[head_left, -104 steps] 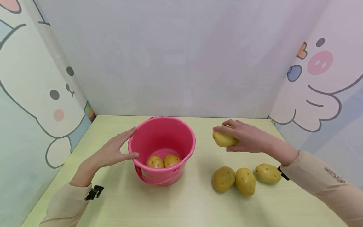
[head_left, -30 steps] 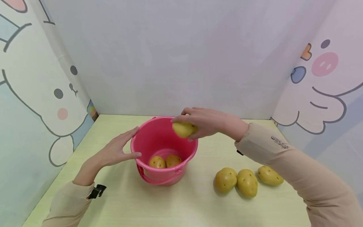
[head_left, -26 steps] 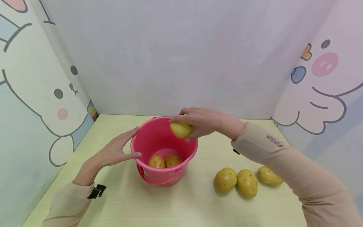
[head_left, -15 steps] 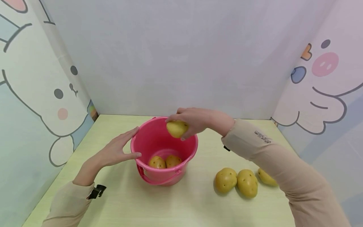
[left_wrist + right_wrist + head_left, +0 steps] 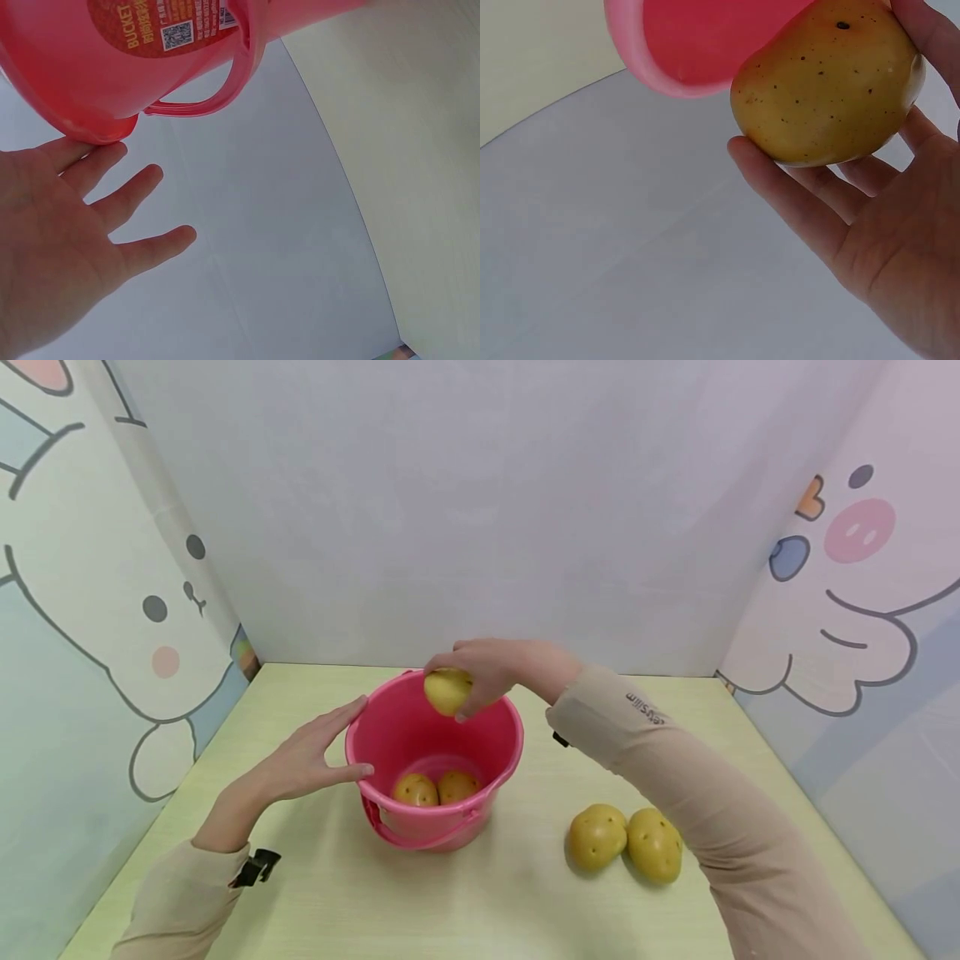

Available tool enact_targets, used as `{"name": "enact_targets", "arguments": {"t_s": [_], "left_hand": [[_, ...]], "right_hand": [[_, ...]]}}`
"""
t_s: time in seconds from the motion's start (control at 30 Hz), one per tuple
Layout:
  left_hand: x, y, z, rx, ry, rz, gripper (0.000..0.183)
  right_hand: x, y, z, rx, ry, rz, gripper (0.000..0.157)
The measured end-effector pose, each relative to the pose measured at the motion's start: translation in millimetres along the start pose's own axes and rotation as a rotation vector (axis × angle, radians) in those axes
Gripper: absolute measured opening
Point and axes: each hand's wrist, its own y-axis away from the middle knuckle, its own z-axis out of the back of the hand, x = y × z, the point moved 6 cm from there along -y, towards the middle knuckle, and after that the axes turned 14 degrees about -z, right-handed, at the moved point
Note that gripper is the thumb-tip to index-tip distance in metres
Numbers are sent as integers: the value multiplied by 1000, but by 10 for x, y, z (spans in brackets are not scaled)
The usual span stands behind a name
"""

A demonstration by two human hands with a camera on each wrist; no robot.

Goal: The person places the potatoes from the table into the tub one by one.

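Note:
A pink bucket [image 5: 442,818] stands upright on the table, with two potatoes [image 5: 415,789] at its bottom. My left hand [image 5: 300,760] touches the bucket's left rim with its fingers fairly straight. In the left wrist view, the spread fingers [image 5: 127,199] meet the rim, and the label and handle show beyond. My right hand [image 5: 487,672] grips a potato [image 5: 447,692] above the bucket's mouth, toward the back rim. The right wrist view shows this speckled potato [image 5: 821,90] between thumb and fingers, with the bucket's rim [image 5: 682,86] behind it.
To the bucket's right, two more potatoes [image 5: 597,837] lie side by side on the pale table [image 5: 420,910]. My right sleeve [image 5: 675,777] passes over the area just beyond them. A pale wall [image 5: 487,527] rises behind the table, with cartoon-printed panels [image 5: 855,560] at the sides.
My right hand has carried the potato left from beside the bucket to over its mouth. The right sleeve now covers a loose potato seen earlier. My left hand stays at the rim.

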Motion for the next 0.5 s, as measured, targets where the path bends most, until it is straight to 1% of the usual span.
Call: {"name": "enact_targets", "arguments": {"t_s": [0.1,0.23,0.5], "left_hand": [[-5,0,2,-2,1,-3,92],[-5,-2,2,-4,2,-4,92],[13,-2,-7,0,-5,10,92]], "right_hand": [[21,-55,-2,12,3,-27,70],[37,-119,-9,23,-25,-73,70],[71,-200,-32,27,-150,-153,69]]}}
